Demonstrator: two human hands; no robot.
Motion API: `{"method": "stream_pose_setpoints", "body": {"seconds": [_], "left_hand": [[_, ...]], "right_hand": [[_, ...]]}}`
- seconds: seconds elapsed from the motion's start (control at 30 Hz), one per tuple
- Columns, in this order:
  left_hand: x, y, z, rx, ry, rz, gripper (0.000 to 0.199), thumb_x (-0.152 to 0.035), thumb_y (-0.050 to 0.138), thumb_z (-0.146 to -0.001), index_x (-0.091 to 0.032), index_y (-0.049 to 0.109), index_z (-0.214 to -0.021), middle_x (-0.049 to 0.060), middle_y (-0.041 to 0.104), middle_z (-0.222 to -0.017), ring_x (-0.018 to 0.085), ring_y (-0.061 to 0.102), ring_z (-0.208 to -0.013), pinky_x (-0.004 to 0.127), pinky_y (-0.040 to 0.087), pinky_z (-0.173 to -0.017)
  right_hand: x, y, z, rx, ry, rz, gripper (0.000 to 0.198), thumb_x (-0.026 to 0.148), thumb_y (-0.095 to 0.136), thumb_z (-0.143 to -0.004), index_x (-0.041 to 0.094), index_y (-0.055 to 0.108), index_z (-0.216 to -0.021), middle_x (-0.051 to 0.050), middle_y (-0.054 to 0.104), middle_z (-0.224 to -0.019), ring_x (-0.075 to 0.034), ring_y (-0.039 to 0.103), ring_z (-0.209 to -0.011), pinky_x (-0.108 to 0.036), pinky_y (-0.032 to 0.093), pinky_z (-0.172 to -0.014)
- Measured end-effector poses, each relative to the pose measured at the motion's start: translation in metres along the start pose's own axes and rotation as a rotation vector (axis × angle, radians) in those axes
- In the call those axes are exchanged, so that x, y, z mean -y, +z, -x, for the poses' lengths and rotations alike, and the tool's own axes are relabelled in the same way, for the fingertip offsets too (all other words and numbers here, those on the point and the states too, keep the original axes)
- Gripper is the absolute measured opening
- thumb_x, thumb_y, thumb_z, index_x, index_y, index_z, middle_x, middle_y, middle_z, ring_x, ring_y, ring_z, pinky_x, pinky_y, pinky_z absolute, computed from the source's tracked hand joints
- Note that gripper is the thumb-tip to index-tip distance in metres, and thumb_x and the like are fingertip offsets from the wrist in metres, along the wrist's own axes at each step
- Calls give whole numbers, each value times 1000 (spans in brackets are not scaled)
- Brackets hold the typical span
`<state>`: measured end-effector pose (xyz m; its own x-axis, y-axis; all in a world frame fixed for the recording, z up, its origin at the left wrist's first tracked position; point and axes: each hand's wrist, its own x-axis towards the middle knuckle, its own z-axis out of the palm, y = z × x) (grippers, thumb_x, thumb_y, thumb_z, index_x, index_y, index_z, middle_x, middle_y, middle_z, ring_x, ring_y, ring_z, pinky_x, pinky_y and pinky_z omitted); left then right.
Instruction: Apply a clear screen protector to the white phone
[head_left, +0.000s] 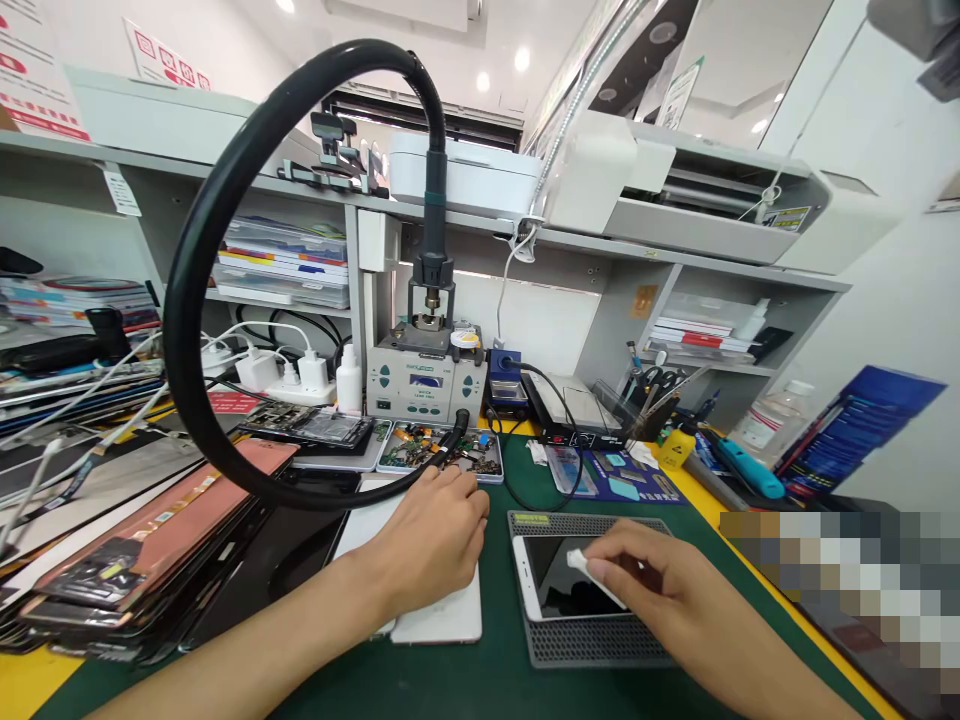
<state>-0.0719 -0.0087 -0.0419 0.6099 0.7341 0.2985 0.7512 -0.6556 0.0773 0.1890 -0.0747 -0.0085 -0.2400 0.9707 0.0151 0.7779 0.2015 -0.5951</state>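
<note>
A smartphone with a white frame and dark screen lies on a grey perforated mat. My right hand pinches a small crumpled white wipe over the phone's screen; whether the wipe touches the glass I cannot tell. My left hand is closed, its fingers curled under, above white flat panels that look like tablets. Anything inside those fingers is hidden. Just beyond my left hand sits a white tray of small circuit boards and parts.
A thick black hose loops over my left arm from the hot-air station. Screen panels are stacked at left. A soldering station stands behind the mat. A yellow bottle and a blue tool sit at right.
</note>
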Motion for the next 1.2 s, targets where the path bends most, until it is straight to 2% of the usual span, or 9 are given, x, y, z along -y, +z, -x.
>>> {"method": "stream_pose_setpoints", "body": {"seconds": [0.17, 0.37, 0.47, 0.57, 0.77, 0.9, 1.0, 1.2], "left_hand": [[-2, 0, 2, 0, 15, 6, 22, -20, 42, -98, -20, 62, -88, 8, 62, -94, 28, 57, -94, 46, 43, -82], [-10, -1, 6, 10, 54, 30, 21, -22, 44, -98, -20, 63, -90, 8, 62, -95, 29, 56, -96, 46, 42, -83], [-13, 0, 8, 11, 71, 39, 22, -22, 44, -99, -21, 63, -90, 8, 62, -95, 29, 55, -96, 47, 41, -84], [-14, 1, 9, 9, 80, 43, 22, -23, 43, -99, -21, 63, -90, 8, 62, -94, 29, 55, -95, 47, 41, -84], [-15, 1, 9, 15, 100, 49, 20, -24, 45, -99, -21, 62, -90, 7, 62, -93, 28, 54, -93, 46, 41, -83], [-17, 0, 10, 10, 100, 45, 19, -23, 45, -98, -20, 62, -91, 8, 63, -95, 28, 54, -93, 46, 41, -83], [-17, -1, 10, 13, 100, 44, 19, -24, 45, -99, -20, 62, -92, 7, 63, -95, 28, 54, -94, 46, 41, -84], [-17, 0, 10, 22, 107, 59, 19, -23, 45, -99, -20, 63, -93, 8, 62, -94, 28, 54, -93, 46, 40, -83]], "right_hand": [[-4, 13, -11, -4, -77, 106, 28, 37, 44, -106, 26, 66, -93, -2, 64, -93, -20, 60, -80, -31, 42, -69], [4, 28, -5, 29, -172, 240, 33, 28, 32, -108, 25, 64, -100, -5, 60, -98, -22, 59, -82, -34, 45, -74], [12, 25, 5, 104, -219, 256, 32, 25, 34, -106, 23, 63, -95, -6, 60, -98, -22, 60, -85, -33, 45, -74], [17, 18, 15, 192, -216, 156, 25, 25, 44, -103, 24, 64, -89, -3, 63, -94, -19, 62, -84, -28, 45, -72], [3, 13, 13, 45, -57, 108, 30, 39, 40, -107, 25, 61, -92, 0, 60, -85, -18, 57, -74, -29, 41, -65], [-4, 21, 1, -8, -128, 179, 30, 33, 34, -109, 26, 62, -99, -3, 60, -95, -20, 60, -82, -33, 43, -73], [-4, 29, -4, -21, -161, 285, 33, 28, 30, -109, 26, 62, -101, -5, 59, -97, -22, 60, -81, -34, 45, -72], [8, 33, 4, 71, -250, 397, 34, 20, 30, -105, 22, 63, -98, -9, 60, -98, -24, 62, -83, -35, 48, -71]]}}
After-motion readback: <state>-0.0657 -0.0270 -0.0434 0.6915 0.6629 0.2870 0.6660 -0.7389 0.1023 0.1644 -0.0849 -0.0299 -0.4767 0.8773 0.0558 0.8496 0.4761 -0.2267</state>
